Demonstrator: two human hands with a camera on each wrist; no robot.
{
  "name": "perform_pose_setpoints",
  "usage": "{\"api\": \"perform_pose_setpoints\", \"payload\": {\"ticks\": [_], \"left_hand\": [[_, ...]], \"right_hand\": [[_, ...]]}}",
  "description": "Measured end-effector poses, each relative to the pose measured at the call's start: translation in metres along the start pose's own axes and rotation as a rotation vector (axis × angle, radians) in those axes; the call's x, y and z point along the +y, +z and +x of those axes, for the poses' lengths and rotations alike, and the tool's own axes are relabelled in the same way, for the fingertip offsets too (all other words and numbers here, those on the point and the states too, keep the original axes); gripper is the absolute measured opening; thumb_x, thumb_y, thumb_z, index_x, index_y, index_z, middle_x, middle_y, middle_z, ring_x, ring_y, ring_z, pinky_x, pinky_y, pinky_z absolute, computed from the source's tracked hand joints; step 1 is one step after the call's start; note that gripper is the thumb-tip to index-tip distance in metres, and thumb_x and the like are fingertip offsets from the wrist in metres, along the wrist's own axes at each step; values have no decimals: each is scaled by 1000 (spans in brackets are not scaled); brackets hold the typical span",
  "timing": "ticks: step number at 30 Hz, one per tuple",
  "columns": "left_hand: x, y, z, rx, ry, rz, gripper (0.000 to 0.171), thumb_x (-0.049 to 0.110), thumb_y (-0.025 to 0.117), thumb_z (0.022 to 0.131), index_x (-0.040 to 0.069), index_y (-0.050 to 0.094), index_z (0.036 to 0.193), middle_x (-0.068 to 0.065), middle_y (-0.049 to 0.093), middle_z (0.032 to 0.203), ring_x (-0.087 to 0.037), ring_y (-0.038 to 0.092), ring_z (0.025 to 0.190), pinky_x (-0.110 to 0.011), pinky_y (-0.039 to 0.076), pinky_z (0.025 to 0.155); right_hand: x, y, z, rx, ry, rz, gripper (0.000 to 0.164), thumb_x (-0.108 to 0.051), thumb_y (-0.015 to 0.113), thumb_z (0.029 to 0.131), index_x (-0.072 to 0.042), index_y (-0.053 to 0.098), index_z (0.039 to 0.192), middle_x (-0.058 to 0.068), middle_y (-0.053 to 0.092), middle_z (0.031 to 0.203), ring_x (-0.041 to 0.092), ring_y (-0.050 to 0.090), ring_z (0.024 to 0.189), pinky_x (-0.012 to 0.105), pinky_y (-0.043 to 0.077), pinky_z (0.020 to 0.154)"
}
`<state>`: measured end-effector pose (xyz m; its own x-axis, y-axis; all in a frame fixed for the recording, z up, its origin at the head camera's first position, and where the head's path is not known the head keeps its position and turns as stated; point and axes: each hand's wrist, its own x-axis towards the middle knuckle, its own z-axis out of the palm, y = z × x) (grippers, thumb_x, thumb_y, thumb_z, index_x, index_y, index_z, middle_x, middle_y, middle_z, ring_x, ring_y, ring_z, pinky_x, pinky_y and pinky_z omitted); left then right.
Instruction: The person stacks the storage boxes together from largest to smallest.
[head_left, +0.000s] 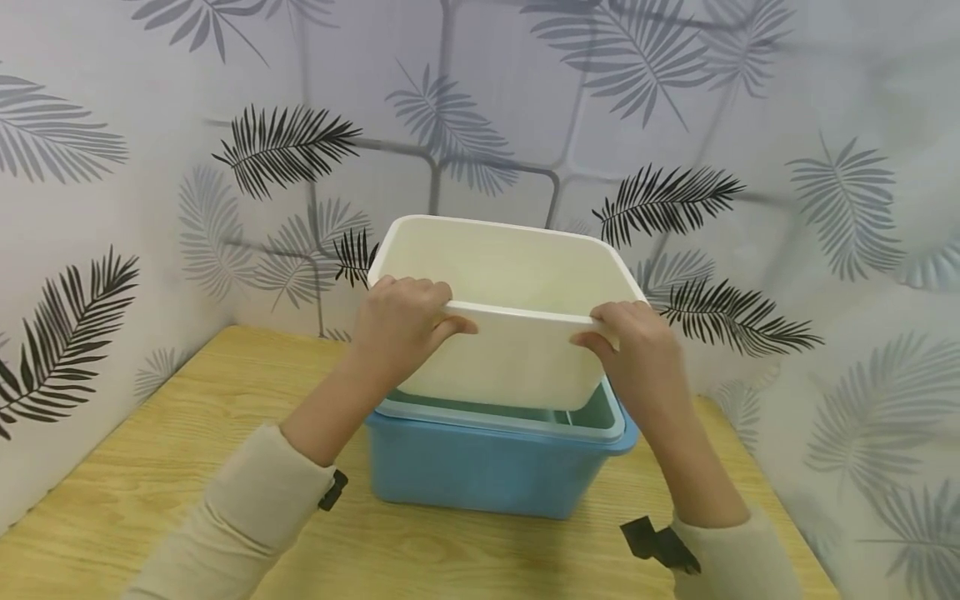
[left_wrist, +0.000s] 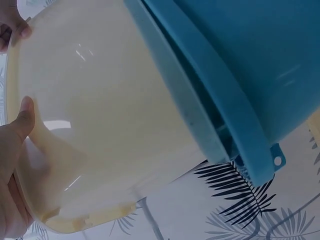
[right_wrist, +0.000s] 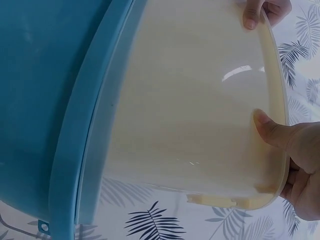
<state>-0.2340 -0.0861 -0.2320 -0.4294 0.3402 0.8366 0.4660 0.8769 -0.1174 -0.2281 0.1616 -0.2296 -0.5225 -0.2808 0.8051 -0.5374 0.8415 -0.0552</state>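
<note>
A cream plastic bin (head_left: 517,354) is tilted, its lower part inside a pale teal bin (head_left: 510,419). That one nests in a larger blue bin (head_left: 480,467), which stands on the table. My left hand (head_left: 401,325) grips the near rim of the cream bin toward its left end, thumb on the outer wall. Toward the right end of that rim, my right hand (head_left: 637,342) grips likewise, its thumb (right_wrist: 270,131) pressed to the wall. Both wrist views show the cream bin (left_wrist: 100,100) rising out of the other two.
The wood-grain table (head_left: 225,392) extends around the bins. Behind and beside it hangs a pale sheet (head_left: 510,108) with a leaf print. A small tab with a hole (left_wrist: 278,157) juts from the blue bin's rim.
</note>
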Motion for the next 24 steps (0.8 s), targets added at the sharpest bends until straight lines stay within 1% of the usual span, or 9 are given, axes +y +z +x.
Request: {"api": "perform_pose_setpoints", "payload": {"ticks": [4, 8, 11, 17, 24], "left_hand": [[1, 2, -3, -10, 0, -9, 46, 47, 68, 68, 8, 47, 56, -1, 41, 45, -15, 38, 42, -27, 29, 45], [3, 5, -6, -18, 0, -8, 45, 47, 68, 69, 7, 49, 58, -1, 43, 46, -16, 41, 43, -27, 31, 46], [4, 7, -9, -14, 0, -7, 45, 47, 68, 68, 8, 49, 58, -1, 44, 46, -16, 43, 44, -28, 32, 47], [5, 13, -15, -11, 1, -18, 45, 47, 67, 68, 8, 49, 58, 0, 44, 47, -16, 43, 44, -27, 31, 47], [7, 20, -24, 2, 2, -15, 45, 48, 67, 68, 9, 48, 57, 0, 43, 47, -15, 42, 44, -26, 29, 46]], "right_hand": [[3, 3, -4, 5, -8, -5, 26, -14, 76, 67, 2, 64, 84, 13, 66, 76, 29, 60, 74, 39, 49, 65], [5, 7, -7, 22, -30, -5, 26, -13, 77, 66, 2, 64, 82, 13, 65, 74, 29, 59, 71, 38, 48, 64], [7, 9, -11, 29, -34, 2, 26, -13, 77, 65, 2, 63, 81, 12, 65, 74, 28, 59, 71, 38, 48, 64], [9, 14, -18, 31, -24, -1, 27, -14, 78, 64, 1, 63, 81, 11, 64, 74, 27, 59, 72, 38, 48, 63], [11, 20, -25, 38, -30, -10, 28, -15, 78, 62, 0, 64, 81, 11, 65, 73, 26, 59, 71, 37, 49, 62]]}}
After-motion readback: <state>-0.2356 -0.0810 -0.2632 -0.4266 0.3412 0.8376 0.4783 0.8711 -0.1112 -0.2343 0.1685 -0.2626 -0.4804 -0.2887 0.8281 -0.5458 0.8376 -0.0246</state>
